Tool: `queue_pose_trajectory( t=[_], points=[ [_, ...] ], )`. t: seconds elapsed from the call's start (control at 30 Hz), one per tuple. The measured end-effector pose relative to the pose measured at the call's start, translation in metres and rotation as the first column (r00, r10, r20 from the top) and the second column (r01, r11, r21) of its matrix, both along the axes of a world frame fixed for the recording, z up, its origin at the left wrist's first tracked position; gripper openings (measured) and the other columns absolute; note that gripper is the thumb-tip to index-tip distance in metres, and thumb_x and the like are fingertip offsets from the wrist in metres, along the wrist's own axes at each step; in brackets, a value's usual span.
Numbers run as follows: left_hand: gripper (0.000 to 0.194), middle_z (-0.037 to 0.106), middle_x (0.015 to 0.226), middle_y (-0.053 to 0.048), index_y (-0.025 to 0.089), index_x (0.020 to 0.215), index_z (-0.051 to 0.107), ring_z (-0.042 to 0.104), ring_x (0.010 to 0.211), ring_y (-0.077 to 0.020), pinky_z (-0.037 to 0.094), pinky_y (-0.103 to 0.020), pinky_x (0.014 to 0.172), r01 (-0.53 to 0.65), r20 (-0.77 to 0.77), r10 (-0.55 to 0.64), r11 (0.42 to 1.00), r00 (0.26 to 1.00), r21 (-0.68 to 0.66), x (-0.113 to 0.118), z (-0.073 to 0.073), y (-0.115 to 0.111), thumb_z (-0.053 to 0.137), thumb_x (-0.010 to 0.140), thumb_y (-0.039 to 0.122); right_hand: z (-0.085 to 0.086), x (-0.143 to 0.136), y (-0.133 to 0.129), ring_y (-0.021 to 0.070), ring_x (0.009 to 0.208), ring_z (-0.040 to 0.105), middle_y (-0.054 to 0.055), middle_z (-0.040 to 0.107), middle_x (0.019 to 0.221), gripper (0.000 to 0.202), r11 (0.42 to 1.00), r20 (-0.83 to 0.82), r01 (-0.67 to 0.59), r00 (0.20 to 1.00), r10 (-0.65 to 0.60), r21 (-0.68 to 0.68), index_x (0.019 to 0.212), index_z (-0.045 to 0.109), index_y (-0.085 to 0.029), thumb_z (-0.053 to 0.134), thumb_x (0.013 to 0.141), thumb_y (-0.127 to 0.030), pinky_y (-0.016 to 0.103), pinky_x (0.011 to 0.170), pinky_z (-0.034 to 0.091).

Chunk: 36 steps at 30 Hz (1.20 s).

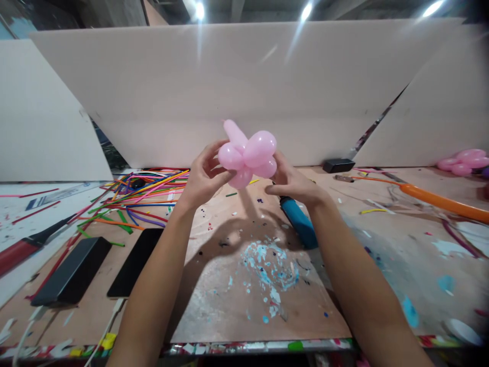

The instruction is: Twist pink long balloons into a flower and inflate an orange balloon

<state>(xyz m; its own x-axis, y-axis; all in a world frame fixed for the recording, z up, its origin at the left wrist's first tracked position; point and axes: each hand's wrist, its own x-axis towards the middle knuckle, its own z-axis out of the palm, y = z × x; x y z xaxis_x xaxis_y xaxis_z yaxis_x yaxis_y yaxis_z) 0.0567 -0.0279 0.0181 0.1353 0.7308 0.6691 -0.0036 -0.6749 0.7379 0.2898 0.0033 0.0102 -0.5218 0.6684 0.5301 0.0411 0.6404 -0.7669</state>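
A pink twisted balloon [260, 148], made of several round bubbles with one longer piece sticking up at the upper left, is held up over the middle of the table. My left hand [209, 171] curls round its left bubbles, thumb under the lower one. On the other side my right hand [292, 178] has its fingers behind the right bubbles, the thumb held apart below. Part of the right fingers is hidden by the balloon. Just beneath my right hand lies a blue balloon pump [300, 221] with a dark end, partly covered by my forearm.
Loose uninflated balloons [153, 191] are heaped at the left back. A black phone [133, 262], a dark power bank [72, 270] and a red-handled tool [23, 250] lie left. On the right are an orange balloon [443, 200], a black box [338, 165] and another pink balloon [463, 161]. White panels [244, 92] stand behind.
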Motion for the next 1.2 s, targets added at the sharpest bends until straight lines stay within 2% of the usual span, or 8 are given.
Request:
queue_pose_trajectory(
  t=[0.07, 0.17, 0.23, 0.33, 0.53, 0.73, 0.93, 1.2],
  points=[
    [0.068, 0.057, 0.136, -0.010, 0.028, 0.128, 0.056, 0.061, 0.118, -0.0270, 0.056, -0.036, 0.093, 0.037, -0.059, -0.038, 0.999, 0.998, -0.004, 0.000, -0.002, 0.001, 0.082, 0.068, 0.044, 0.006, 0.002, -0.006, 0.0275, 0.119, 0.058, 0.010, 0.056, 0.135, 0.100, 0.998, -0.031, 0.005, 0.999, -0.007, -0.057, 0.145, 0.035, -0.033, 0.081, 0.060, -0.059, 0.045, 0.094, 0.052],
    [0.081, 0.052, 0.142, -0.010, 0.031, 0.138, 0.046, 0.056, 0.125, -0.0289, 0.054, -0.038, 0.097, 0.034, -0.047, -0.034, 0.999, 0.998, -0.009, 0.009, -0.009, 0.003, 0.082, 0.068, 0.048, 0.007, -0.011, -0.014, 0.0255, 0.114, 0.061, 0.009, 0.061, 0.126, 0.079, 0.977, -0.155, 0.214, 0.964, -0.215, -0.024, 0.133, 0.045, -0.028, 0.077, 0.068, -0.060, 0.040, 0.092, 0.053],
    [0.086, 0.053, 0.139, -0.012, 0.030, 0.141, 0.040, 0.057, 0.123, -0.0279, 0.054, -0.039, 0.097, -0.055, 0.039, 0.056, 0.998, 0.998, -0.024, 0.019, -0.015, 0.006, 0.080, 0.069, 0.054, 0.005, -0.023, -0.017, 0.0249, 0.114, 0.061, 0.009, 0.061, 0.125, 0.071, 0.962, -0.204, 0.272, 0.942, -0.267, -0.003, 0.125, 0.049, -0.027, 0.076, 0.068, -0.060, 0.038, 0.092, 0.052],
    [0.069, 0.061, 0.124, -0.012, 0.023, 0.129, 0.047, 0.063, 0.112, -0.0238, 0.054, -0.036, 0.093, -0.240, 0.157, 0.247, 0.969, 0.956, -0.064, 0.031, -0.022, 0.012, 0.070, 0.076, 0.061, 0.001, -0.036, -0.018, 0.0244, 0.114, 0.060, 0.009, 0.061, 0.126, 0.069, 0.976, -0.210, 0.208, 0.954, -0.216, -0.058, 0.122, 0.049, -0.026, 0.075, 0.068, -0.062, 0.039, 0.094, 0.051],
    [0.062, 0.062, 0.124, -0.010, 0.022, 0.118, 0.059, 0.059, 0.117, -0.0259, 0.049, -0.040, 0.102, -0.369, 0.074, 0.363, 0.926, 0.929, 0.081, 0.033, -0.022, 0.009, 0.078, 0.070, 0.056, 0.002, -0.035, -0.020, 0.0219, 0.091, 0.063, 0.008, 0.065, 0.102, 0.057, 0.907, -0.125, 0.407, 0.899, -0.419, -0.111, 0.103, 0.057, -0.019, 0.076, 0.068, -0.059, 0.037, 0.081, 0.053],
    [0.064, 0.065, 0.119, -0.012, 0.021, 0.124, 0.051, 0.064, 0.110, -0.0237, 0.052, -0.036, 0.092, -0.296, 0.059, 0.294, 0.954, 0.954, 0.036, 0.023, -0.018, 0.006, 0.072, 0.076, 0.057, 0.002, -0.025, -0.016, 0.0212, 0.102, 0.063, 0.007, 0.067, 0.114, 0.057, 0.970, -0.175, 0.134, 0.970, -0.171, -0.204, 0.115, 0.058, -0.022, 0.079, 0.069, -0.048, 0.036, 0.089, 0.053],
    [0.046, 0.068, 0.112, -0.010, 0.019, 0.112, 0.059, 0.065, 0.105, -0.0207, 0.051, -0.034, 0.093, -0.287, 0.069, 0.280, 0.950, 0.958, 0.121, 0.017, -0.019, 0.014, 0.062, 0.086, 0.056, -0.001, -0.026, -0.013, 0.0209, 0.103, 0.063, 0.006, 0.066, 0.117, 0.055, 0.980, -0.189, 0.047, 0.978, -0.084, -0.191, 0.120, 0.059, -0.023, 0.079, 0.071, -0.038, 0.035, 0.090, 0.053],
    [0.053, 0.068, 0.119, -0.010, 0.019, 0.120, 0.062, 0.063, 0.110, -0.0249, 0.050, -0.038, 0.096, -0.180, -0.082, 0.195, 0.971, 0.977, 0.159, 0.003, -0.015, 0.018, 0.060, 0.086, 0.059, 0.001, -0.018, -0.012, 0.0237, 0.110, 0.061, 0.006, 0.063, 0.122, 0.057, 0.997, -0.099, 0.008, 0.995, -0.015, -0.077, 0.125, 0.055, -0.025, 0.078, 0.073, -0.038, 0.039, 0.096, 0.050]
  ],
)
